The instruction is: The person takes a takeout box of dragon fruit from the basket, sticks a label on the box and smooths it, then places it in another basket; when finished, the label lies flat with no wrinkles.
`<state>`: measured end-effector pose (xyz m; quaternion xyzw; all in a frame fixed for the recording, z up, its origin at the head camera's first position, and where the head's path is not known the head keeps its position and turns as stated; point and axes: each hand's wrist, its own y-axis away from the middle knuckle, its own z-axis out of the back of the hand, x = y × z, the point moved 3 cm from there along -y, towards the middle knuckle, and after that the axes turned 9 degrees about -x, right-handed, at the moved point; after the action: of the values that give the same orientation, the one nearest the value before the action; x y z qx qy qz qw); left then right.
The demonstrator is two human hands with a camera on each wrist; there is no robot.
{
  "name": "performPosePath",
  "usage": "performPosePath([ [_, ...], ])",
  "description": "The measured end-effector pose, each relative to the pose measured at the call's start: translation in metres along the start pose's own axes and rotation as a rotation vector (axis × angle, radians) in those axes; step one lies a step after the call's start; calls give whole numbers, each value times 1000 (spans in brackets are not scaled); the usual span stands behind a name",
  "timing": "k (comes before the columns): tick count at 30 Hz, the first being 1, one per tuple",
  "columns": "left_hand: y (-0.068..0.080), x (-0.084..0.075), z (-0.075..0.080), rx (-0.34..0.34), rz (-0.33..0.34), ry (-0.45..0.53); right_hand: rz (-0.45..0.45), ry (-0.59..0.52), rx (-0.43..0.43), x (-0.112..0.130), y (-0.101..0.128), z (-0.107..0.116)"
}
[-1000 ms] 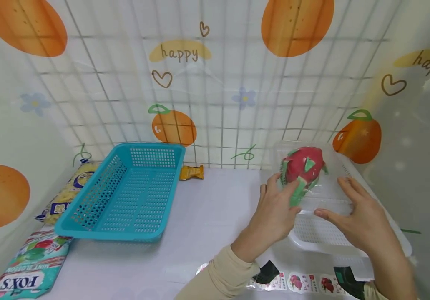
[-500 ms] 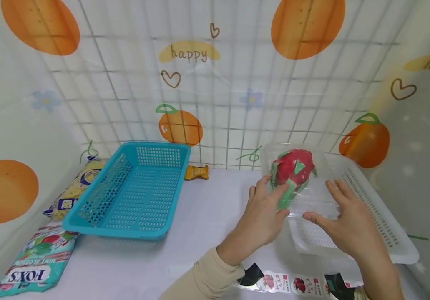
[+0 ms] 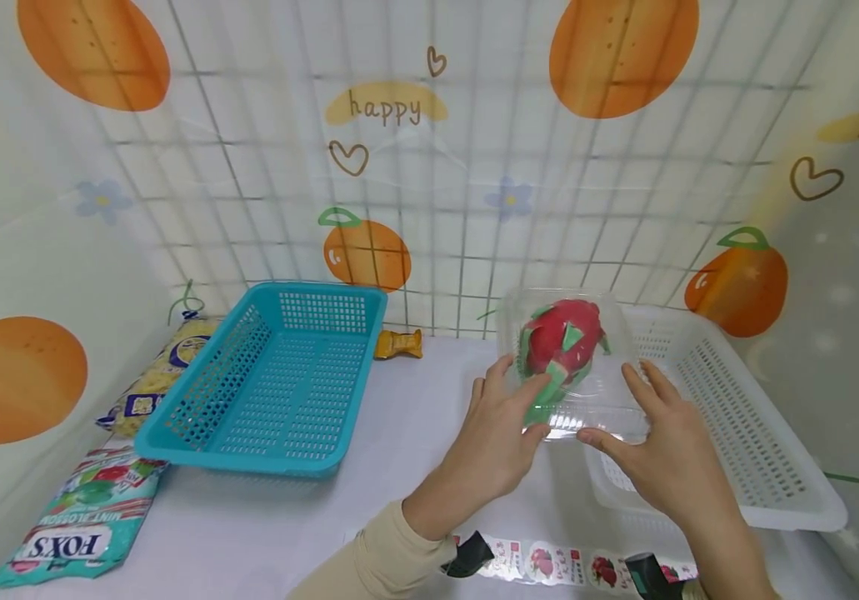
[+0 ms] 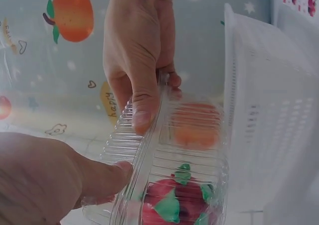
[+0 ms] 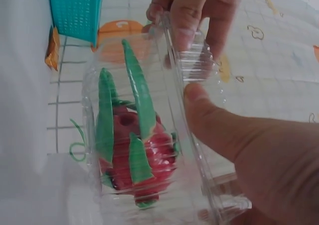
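Note:
A clear plastic clamshell box (image 3: pixel 620 333) with a dragon fruit (image 3: pixel 566 335) inside is held up between both hands. My left hand (image 3: pixel 485 437) grips its near left side. At its near right side, my right hand (image 3: pixel 672 454) pinches the rim. Both thumbs lie along the rim, plain in the left wrist view, where the lid and base meet. The fruit, red with green leaf tips (image 5: pixel 139 90), shows through the ribbed plastic. Part of the box overlaps the left edge of a white perforated basket (image 3: pixel 766 454) behind it. Some fingertips are hidden beneath the box.
A turquoise perforated basket (image 3: pixel 279 467) stands at left. Beside it lie a yellow snack bag (image 3: pixel 147 387) and a teal FOX'S bag (image 3: pixel 87 521). An orange-wrapped sweet (image 3: pixel 399 343) is near the back. A strip of dragon fruit stickers (image 3: pixel 541 560) lies in front.
Both hands have carried the box with the dragon fruit leftward, away from over the white basket, more of which now shows. The whole view has shifted slightly too.

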<state>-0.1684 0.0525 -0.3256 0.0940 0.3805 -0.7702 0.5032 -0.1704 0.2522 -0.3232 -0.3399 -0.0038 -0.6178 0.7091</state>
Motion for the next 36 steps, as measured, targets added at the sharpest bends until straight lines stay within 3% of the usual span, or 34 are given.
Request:
performPosePath([
  [8,7,13,11,11,28,33,19,-34,-22,16,6,-10],
  [23,22,40,31,44,106,10,18,-48,-31,45,14,-34],
  [29,28,56,34,56,142,13,45,-59,-52,52,18,-48],
  [36,31,67,36,45,134,17,60,-86,-76,57,21,-62],
])
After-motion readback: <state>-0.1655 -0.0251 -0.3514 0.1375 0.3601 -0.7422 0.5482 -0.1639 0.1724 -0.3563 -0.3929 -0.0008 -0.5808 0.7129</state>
